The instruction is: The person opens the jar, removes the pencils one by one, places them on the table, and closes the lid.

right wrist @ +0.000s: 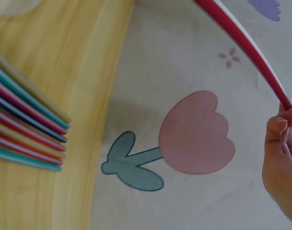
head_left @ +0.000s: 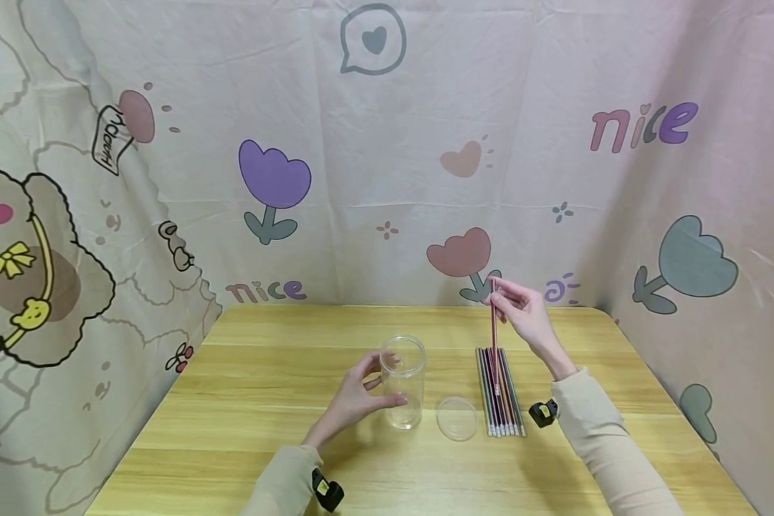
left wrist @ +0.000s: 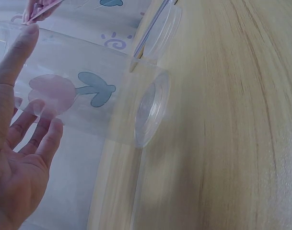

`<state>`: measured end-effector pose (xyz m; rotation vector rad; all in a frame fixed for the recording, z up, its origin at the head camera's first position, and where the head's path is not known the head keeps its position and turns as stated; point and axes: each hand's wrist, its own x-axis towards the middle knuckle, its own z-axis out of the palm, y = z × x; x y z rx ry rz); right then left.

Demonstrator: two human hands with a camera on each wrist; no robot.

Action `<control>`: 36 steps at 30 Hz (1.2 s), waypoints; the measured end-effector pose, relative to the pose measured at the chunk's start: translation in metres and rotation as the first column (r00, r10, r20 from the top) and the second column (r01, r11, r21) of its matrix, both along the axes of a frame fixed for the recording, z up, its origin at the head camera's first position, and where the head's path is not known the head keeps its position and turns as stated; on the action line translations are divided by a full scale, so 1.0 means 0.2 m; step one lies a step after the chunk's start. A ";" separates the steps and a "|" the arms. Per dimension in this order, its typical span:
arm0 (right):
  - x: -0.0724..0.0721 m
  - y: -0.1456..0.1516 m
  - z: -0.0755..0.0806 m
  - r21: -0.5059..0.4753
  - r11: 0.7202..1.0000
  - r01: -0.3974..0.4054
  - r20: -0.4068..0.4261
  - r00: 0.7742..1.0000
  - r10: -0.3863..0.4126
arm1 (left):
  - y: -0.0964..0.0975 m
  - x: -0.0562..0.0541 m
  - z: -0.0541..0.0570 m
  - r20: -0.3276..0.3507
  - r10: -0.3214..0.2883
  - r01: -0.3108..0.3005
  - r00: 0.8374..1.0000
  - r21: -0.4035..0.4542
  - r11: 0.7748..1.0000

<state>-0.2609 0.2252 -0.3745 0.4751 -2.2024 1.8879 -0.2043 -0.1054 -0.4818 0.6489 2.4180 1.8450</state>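
A clear, wide-mouthed plastic jar stands upright on the table with nothing inside it. My left hand holds it from the left side, thumb in front and fingers behind; the left wrist view has thumb and fingertips at the jar's wall. Over a row of pencils, my right hand pinches one red pencil near its top end. That pencil hangs almost vertical, its eraser end downward, overlapping the row in the head view. The right wrist view shows the red pencil between thumb and fingertips.
Between jar and pencils, a round transparent lid lies flat on the wooden table. The other pencils lie side by side, erasers toward me. A printed cloth hangs behind the table and along both sides.
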 end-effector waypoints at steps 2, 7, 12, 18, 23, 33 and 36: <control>-0.01 0.01 -0.01 0.019 1.000 0.003 0.009 1.000 -0.003 | 0.00 0.00 0.00 0.000 0.003 -0.003 1.000 -0.002 1.000; -0.03 0.05 -0.05 0.059 0.998 0.012 0.038 0.999 -0.014 | 0.00 0.00 0.00 -0.007 0.004 -0.004 1.000 -0.006 1.000; -0.04 0.09 -0.08 0.099 0.995 0.025 0.062 0.998 -0.031 | 0.00 0.00 0.00 -0.015 0.005 -0.005 1.000 -0.012 1.000; -0.04 0.13 -0.13 0.110 0.994 0.029 0.061 0.998 -0.036 | 0.00 0.00 0.00 -0.003 0.005 -0.005 1.000 -0.005 1.000; -0.06 0.17 -0.17 0.114 0.993 0.026 0.055 0.998 -0.033 | 0.00 0.00 0.00 0.000 0.004 -0.004 1.000 -0.005 1.000; -0.08 0.24 -0.27 0.157 0.987 0.046 0.114 0.991 -0.065 | 0.00 0.00 0.00 -0.001 0.004 -0.004 1.000 -0.007 1.000; -0.08 0.26 -0.30 0.164 0.985 0.048 0.131 0.989 -0.070 | 0.00 0.00 0.00 -0.001 0.005 -0.005 1.000 -0.008 1.000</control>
